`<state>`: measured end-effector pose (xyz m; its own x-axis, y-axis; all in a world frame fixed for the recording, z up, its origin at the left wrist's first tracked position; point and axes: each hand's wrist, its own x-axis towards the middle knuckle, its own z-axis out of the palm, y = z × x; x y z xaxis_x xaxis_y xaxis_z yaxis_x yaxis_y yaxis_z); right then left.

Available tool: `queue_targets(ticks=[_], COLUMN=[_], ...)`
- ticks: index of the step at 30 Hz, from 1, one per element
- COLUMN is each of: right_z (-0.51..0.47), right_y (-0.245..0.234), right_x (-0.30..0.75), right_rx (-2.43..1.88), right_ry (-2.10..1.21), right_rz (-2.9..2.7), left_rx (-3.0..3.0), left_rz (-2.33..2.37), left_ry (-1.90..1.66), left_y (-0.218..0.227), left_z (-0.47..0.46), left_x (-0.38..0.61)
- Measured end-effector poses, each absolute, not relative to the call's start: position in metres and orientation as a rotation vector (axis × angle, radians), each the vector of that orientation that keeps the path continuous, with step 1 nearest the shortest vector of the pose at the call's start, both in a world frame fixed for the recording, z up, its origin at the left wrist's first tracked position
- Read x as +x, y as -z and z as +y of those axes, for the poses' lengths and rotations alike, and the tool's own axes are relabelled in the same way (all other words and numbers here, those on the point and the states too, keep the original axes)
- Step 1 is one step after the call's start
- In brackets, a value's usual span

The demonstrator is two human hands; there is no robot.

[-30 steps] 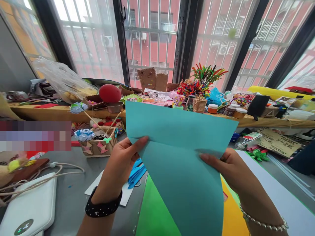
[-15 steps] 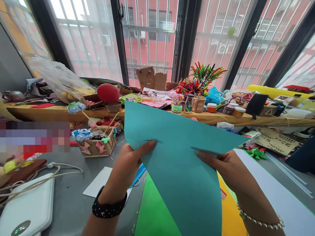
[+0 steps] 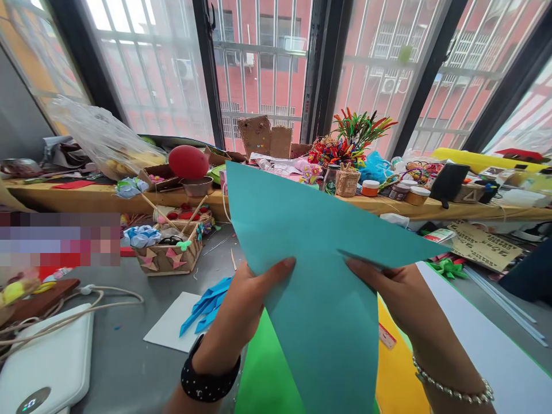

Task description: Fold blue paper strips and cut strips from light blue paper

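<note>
A large sheet of teal paper [image 3: 319, 241] is held up in front of me, its upper part spread wide and its lower part hanging down. My left hand [image 3: 259, 287] pinches its left edge, with the thumb lying on the near face. On the right side, my right hand [image 3: 383, 282] grips the sheet the same way, and a dark crease runs by that thumb. The other fingers are mostly hidden behind the paper. Beneath it lie a green sheet [image 3: 263, 374] and a yellow-orange sheet [image 3: 399, 368].
Left of my left arm, blue folded paper strips [image 3: 204, 305] lie on a white sheet [image 3: 161, 330]. A cardboard basket [image 3: 168, 259] with paper flowers stands behind. A white power bank [image 3: 52, 368] with a cable is at far left. Craft supplies crowd the window ledge [image 3: 375, 206].
My left hand has moved right, nearer my right hand, and the sheet bends more between them. The sheet's upper left corner has risen. More of the blue strips shows.
</note>
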<state>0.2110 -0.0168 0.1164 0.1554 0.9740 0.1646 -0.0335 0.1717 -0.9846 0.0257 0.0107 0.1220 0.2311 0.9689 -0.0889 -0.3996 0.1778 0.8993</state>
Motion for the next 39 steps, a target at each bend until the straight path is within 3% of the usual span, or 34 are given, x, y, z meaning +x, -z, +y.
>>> queue_targets(ticks=[18,28,39], right_z=[-0.016,-0.011,-0.011], right_y=[-0.114,-0.106,-0.105], right_x=[0.215,0.211,0.209], right_rx=[-1.079,-1.182,-1.218], right_ry=[-0.799,-0.303,-0.326], right_rz=[-1.435,-1.520,-1.467], left_rx=[0.917,0.935,0.950], left_rz=[0.742,0.365,0.705], left_ry=[-1.136,-1.081,-1.175], left_y=[-0.114,-0.116,-0.118], left_z=[0.021,0.021,0.021], left_x=[0.020,0.022,0.026])
